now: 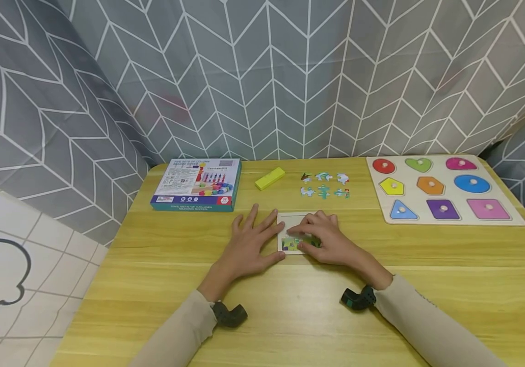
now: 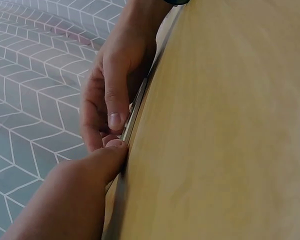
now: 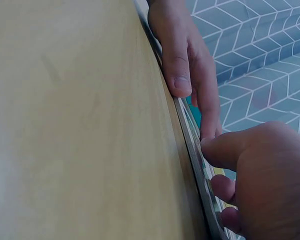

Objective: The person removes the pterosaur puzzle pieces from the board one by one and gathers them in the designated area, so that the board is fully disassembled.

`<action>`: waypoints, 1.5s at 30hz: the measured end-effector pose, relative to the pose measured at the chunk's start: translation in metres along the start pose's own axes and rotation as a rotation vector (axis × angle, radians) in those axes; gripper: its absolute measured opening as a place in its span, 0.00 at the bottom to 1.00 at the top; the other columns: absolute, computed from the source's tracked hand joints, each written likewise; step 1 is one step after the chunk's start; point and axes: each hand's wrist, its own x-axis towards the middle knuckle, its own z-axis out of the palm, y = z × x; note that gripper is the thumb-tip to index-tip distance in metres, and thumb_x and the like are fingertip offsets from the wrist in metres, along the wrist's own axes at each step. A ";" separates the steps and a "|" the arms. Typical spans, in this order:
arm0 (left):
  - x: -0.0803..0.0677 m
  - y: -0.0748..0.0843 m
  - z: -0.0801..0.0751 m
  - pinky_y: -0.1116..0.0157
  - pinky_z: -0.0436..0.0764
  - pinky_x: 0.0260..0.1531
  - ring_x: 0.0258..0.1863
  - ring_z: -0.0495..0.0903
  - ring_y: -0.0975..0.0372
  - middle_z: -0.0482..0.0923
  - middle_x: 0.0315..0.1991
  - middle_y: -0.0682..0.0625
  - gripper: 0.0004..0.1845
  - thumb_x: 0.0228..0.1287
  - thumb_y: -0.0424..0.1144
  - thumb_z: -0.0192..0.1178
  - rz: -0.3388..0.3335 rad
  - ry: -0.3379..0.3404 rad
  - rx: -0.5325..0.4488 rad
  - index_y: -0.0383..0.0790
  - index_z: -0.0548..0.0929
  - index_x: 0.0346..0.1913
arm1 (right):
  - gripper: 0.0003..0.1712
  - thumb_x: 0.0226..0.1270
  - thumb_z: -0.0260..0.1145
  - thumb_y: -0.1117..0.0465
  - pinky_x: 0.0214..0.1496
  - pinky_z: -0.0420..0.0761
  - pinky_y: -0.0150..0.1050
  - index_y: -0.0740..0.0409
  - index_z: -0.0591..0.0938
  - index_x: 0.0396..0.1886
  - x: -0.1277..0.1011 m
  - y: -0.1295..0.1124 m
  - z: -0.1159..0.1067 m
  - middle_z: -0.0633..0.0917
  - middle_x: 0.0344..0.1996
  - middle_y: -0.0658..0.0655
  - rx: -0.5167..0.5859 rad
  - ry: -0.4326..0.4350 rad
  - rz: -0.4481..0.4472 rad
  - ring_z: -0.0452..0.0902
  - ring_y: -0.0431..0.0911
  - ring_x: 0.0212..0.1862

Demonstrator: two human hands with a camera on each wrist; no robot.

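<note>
Both hands meet on the puzzle board (image 1: 292, 220): left hand (image 1: 248, 244) flat and spread, right hand (image 1: 325, 238) grip curled, pressing a piece.

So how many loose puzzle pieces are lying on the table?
6, in two rows of three behind the hands. The hands may hide more.

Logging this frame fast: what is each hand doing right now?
Left hand: open, fingers flat, steadying the left edge of the puzzle tray.
Right hand: fingers curled, pressing a puzzle piece into the tray.
</note>
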 end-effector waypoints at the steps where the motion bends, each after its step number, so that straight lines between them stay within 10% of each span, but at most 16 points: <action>1: 0.000 0.000 0.000 0.32 0.45 0.73 0.83 0.39 0.42 0.51 0.83 0.59 0.39 0.68 0.72 0.47 0.001 0.000 -0.004 0.63 0.62 0.79 | 0.17 0.67 0.69 0.57 0.44 0.52 0.42 0.43 0.88 0.55 0.000 0.000 0.000 0.83 0.41 0.45 -0.002 0.000 -0.001 0.65 0.40 0.44; 45: 0.001 -0.003 0.001 0.33 0.41 0.73 0.84 0.41 0.45 0.49 0.82 0.63 0.38 0.68 0.73 0.45 0.007 -0.030 -0.064 0.66 0.62 0.79 | 0.19 0.62 0.68 0.61 0.42 0.48 0.44 0.43 0.88 0.53 0.004 -0.007 -0.004 0.80 0.38 0.47 0.063 -0.061 0.066 0.60 0.43 0.40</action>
